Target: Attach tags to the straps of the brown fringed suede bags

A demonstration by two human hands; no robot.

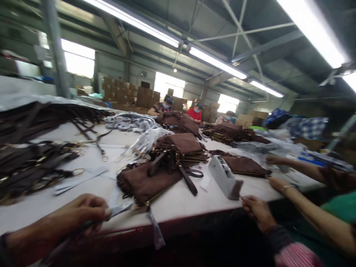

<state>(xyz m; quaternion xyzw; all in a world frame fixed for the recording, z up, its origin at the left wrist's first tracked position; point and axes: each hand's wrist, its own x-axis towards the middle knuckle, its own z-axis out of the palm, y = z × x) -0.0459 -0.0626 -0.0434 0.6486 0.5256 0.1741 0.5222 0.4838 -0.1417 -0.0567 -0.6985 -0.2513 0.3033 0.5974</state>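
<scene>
My left hand (89, 211) is closed in a pinch on a dark strap whose end has a pale, shiny wrap (121, 208). The strap's other part trails below the hand, blurred. My right hand (258, 211) has its fingers pressed together at the front end of a grey tape dispenser (222, 176); whatever they pinch is too small to make out. Between my hands lies a brown pouch (152, 181) with a zipper, a wrapped tag (156, 230) hanging from it over the table edge. Behind it is a stack of brown pouches (180, 142) with a wrist loop (187, 180).
Dark straps with gold rings (36, 163) cover the left side. Pale strips (80, 180) and wrapped coils (130, 122) lie nearby. At right, a co-worker's hands (279, 184) reach in beside another pouch (246, 165). Several people sit across the table, with cartons (118, 91) behind.
</scene>
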